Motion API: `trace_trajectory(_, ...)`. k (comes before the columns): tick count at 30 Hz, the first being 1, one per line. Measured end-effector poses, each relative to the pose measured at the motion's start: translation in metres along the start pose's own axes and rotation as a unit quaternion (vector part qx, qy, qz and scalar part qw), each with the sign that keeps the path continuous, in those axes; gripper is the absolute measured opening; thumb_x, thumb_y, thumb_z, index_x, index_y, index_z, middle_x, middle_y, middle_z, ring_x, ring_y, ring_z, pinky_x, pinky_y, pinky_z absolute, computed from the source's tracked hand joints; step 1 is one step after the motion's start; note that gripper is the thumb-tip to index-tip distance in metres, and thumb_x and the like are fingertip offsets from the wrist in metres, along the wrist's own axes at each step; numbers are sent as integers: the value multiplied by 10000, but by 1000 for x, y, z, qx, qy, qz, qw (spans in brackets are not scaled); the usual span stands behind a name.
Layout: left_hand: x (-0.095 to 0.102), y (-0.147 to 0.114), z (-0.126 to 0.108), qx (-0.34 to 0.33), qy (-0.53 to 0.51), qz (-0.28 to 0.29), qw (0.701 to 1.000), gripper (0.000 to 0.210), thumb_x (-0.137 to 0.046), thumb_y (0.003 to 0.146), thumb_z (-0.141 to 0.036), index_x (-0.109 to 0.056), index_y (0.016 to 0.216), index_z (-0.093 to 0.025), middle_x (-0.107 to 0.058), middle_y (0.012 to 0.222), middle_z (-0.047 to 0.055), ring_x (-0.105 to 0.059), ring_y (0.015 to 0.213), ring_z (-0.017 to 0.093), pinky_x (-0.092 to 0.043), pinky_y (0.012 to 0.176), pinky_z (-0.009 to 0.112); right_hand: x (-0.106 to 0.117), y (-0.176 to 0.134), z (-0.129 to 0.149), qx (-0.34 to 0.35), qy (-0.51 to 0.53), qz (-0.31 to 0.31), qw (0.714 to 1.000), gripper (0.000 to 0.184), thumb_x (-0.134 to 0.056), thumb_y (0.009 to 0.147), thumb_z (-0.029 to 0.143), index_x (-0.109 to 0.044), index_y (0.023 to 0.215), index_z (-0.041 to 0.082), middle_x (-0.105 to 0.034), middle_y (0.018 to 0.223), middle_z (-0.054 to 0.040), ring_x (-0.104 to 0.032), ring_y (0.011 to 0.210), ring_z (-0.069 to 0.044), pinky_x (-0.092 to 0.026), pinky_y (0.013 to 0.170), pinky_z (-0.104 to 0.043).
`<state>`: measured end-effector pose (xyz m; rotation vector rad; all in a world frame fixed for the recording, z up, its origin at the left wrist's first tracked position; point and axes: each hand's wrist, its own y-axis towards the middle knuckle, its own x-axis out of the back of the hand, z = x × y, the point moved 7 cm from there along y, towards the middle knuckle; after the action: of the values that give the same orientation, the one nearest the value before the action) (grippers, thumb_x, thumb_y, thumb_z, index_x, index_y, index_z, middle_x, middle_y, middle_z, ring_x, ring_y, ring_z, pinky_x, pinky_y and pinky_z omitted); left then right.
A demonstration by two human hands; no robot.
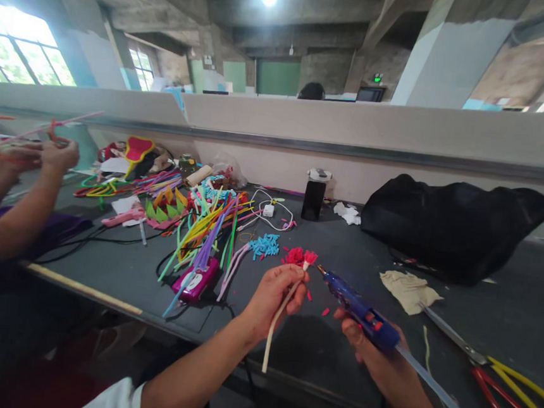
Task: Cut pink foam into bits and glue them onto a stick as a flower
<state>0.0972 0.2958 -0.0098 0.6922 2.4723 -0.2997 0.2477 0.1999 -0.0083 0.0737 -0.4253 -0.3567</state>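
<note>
Left hand [274,295] closed on thin cream stick [279,316] topped with small red paper flower [299,256], above dark grey table [118,267]; right hand [370,346] wrapped around blue glue gun [360,311], nozzle just beside flower, fingers mostly hidden. Clear glue rod [446,396] cut off at bottom edge. Another person's hands [42,155] at far left, twisting red wire; no readable writing anywhere.

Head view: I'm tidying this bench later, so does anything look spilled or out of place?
Yes. Small red scraps lie scattered on the table near the left hand, and colored pipe cleaners sprawl in a loose heap.
</note>
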Motion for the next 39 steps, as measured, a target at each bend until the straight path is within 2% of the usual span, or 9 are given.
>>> trace_trajectory(3, 7, 3, -2, -5, 9, -10, 1000, 164, -628, 762, -298, -604, 754, -135, -517, 427, -43, -357, 315, 46, -205, 359, 186, 7, 7, -3, 63, -69, 8, 996, 351, -581, 811, 542, -692, 874, 215, -701, 708, -6, -637, 606, -153, -475, 547, -225)
trace_trajectory(6, 14, 4, -7, -16, 24, -23, 999, 156, -639, 749, -293, -598, 737, -142, -518, 430, -44, -362, 322, 48, -210, 366, 185, 20, 17, -11, 112, -206, -20, 972, 305, -601, 787, 503, -658, 909, 229, -715, 794, -21, -667, 686, -183, -490, 633, -259)
trace_trajectory(10, 22, 3, -16, -41, 32, -38, 998, 155, -663, 726, -289, -597, 744, -149, -539, 460, -38, -382, 353, 51, -226, 379, 180, 41, 28, -35, 56, -375, -29, 925, 260, -575, 762, 407, -618, 978, 268, -715, 877, -20, -683, 773, -232, -459, 630, -296)
trace_trajectory(15, 31, 0, -22, -65, 39, -64, 995, 163, -681, 737, -288, -596, 737, -148, -552, 509, -35, -402, 392, 45, -266, 404, 175, 60, 34, -68, -10, -378, 59, 924, 240, -581, 730, 377, -599, 944, 270, -706, 874, -8, -677, 787, -227, -439, 642, -287)
trace_trajectory(20, 37, -2, -23, -74, 40, -81, 993, 179, -707, 727, -296, -608, 768, -152, -595, 587, -19, -448, 429, 54, -315, 428, 186, 71, 34, -84, -4, -328, 88, 941, 312, -628, 702, 393, -616, 983, 259, -710, 939, -7, -663, 875, -223, -472, 759, -303)
trace_trajectory(29, 33, 0, -17, -59, 42, -62, 995, 172, -705, 743, -296, -611, 765, -153, -602, 591, -22, -448, 423, 52, -304, 422, 189, 63, 27, -90, 41, -326, 158, 931, 427, -647, 735, 480, -642, 1089, 242, -662, 1125, -61, -613, 1035, -237, -451, 935, -363)
trace_trajectory(34, 26, -4, -17, -50, 38, -72, 995, 176, -720, 710, -280, -604, 731, -149, -609, 582, -17, -459, 416, 54, -318, 414, 185, 62, 28, -64, 122, -351, 79, 925, 361, -602, 805, 496, -660, 1066, 253, -663, 1090, -62, -609, 1032, -245, -444, 949, -392)
trace_trajectory(36, 23, -5, -14, -34, 35, -72, 996, 177, -723, 700, -278, -602, 731, -152, -610, 580, -18, -470, 410, 59, -326, 405, 184, 48, 29, -47, 164, -361, 45, 917, 277, -526, 886, 442, -674, 1018, 249, -661, 1066, -54, -607, 1030, -223, -449, 939, -365)
trace_trajectory(39, 18, -5, -9, -13, 31, -63, 997, 175, -720, 694, -279, -609, 745, -155, -609, 576, -21, -474, 390, 61, -319, 378, 182, 6, 28, -21, 252, -390, 69, 883, 262, -452, 940, 280, -681, 1062, 246, -665, 1048, -52, -612, 982, -182, -466, 877, -306)
